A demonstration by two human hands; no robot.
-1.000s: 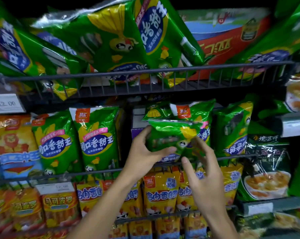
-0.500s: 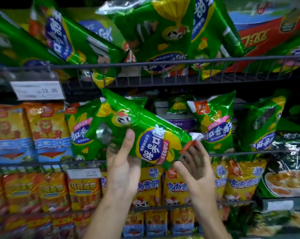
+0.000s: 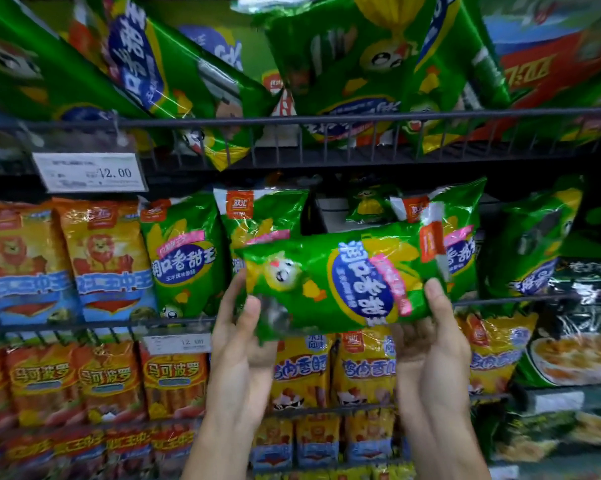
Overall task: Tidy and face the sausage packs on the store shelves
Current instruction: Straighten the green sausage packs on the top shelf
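A green corn-sausage pack (image 3: 340,275) lies sideways in front of the middle shelf, its printed face toward me and its top seal to the right. My left hand (image 3: 242,344) grips its left end, thumb on the front. My right hand (image 3: 429,344) holds the right end from below, thumb up along the edge. Behind it, matching green packs (image 3: 185,251) stand upright on the middle shelf, with a gap behind the held pack where a grey box (image 3: 333,213) shows.
The upper wire shelf (image 3: 292,121) holds big green packs leaning forward. Orange lion packs (image 3: 101,258) stand at the left, yellow and orange packs (image 3: 174,379) fill the lower shelves, and dark soup packs (image 3: 576,334) are at the right. A 12.00 price tag (image 3: 91,172) hangs upper left.
The pack has come out from the middle shelf and been turned from tilted to nearly level, face toward me. Both hands have shifted to its two ends.
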